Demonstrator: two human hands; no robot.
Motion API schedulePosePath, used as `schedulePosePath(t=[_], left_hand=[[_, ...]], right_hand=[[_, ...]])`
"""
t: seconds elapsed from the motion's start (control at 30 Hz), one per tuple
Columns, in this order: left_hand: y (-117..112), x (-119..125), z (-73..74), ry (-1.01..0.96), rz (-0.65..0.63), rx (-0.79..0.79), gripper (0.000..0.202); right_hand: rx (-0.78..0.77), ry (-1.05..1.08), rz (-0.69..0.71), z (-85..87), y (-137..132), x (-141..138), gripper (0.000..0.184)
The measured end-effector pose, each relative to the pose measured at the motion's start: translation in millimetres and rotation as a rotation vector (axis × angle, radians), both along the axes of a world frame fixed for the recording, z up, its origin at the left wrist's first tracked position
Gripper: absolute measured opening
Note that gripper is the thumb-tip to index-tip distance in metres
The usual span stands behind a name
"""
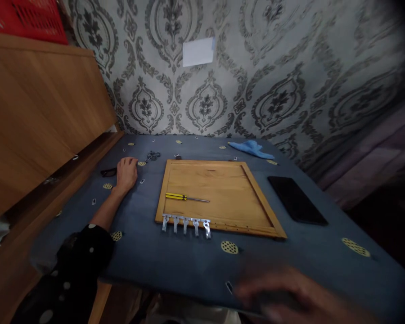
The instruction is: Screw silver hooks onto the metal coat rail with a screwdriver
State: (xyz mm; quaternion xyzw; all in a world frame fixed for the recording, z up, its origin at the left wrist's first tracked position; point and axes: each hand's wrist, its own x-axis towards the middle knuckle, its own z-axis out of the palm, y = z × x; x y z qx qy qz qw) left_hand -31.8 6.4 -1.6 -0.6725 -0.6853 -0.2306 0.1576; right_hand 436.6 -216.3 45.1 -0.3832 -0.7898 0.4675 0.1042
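My left hand [126,173] rests flat on the blue tablecloth [175,265] at the far left, fingers stretched out, next to a small black object [108,172]. My right hand [283,294] is a motion-blurred shape at the near table edge; its fingers cannot be made out. A wooden framed panel [219,195] lies in the middle of the table. On it lies a yellow-handled screwdriver [185,197]. A metal hook rack [186,223] with several hooks sits along the panel's near edge.
A black phone [296,199] lies right of the panel. A blue cloth [251,148] is at the back. A small metal bunch [152,156] lies beyond my left hand. A wooden cabinet [37,117] stands at the left, patterned wallpaper [256,81] behind.
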Motion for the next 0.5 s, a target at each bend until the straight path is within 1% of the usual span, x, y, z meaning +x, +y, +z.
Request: schedulePosePath(t=[0.07,0.1,0.13,0.17,0.23,0.27,0.3,0.4,0.5], left_hand=[[12,11,0.5,0.019,-0.043,-0.01,0.037],[17,16,0.5,0.024,-0.059,-0.014,0.036],[23,20,0.0,0.026,-0.072,-0.018,0.036],[28,24,-1.1,0.025,-0.081,-0.021,0.036],[37,29,-4.6,0.015,-0.088,-0.028,0.036],[41,30,-6.9,0.007,-0.087,-0.031,0.036],[44,30,-9.3,-0.002,-0.084,-0.034,0.036],[49,24,-15.2,-0.039,-0.057,-0.042,0.037],[50,15,-17.1,-0.066,-0.018,-0.045,0.038]], right_hand=[[0.027,0.179,-0.089,13.8,37,-21,0.035],[0.093,0.281,-0.164,17.4,55,-32,0.036],[0.199,0.373,-0.255,18.3,72,-42,0.036],[0.311,0.41,-0.339,16.6,87,-51,0.034],[0.563,0.434,-0.534,7.3,109,-61,0.03],[0.666,0.435,-0.607,1.1,116,-62,0.03],[0.703,0.437,-0.646,-5.2,120,-61,0.031],[0.756,0.42,-0.682,-18.3,119,-50,0.027],[0.78,0.399,-0.688,-20.6,111,-42,0.023]])
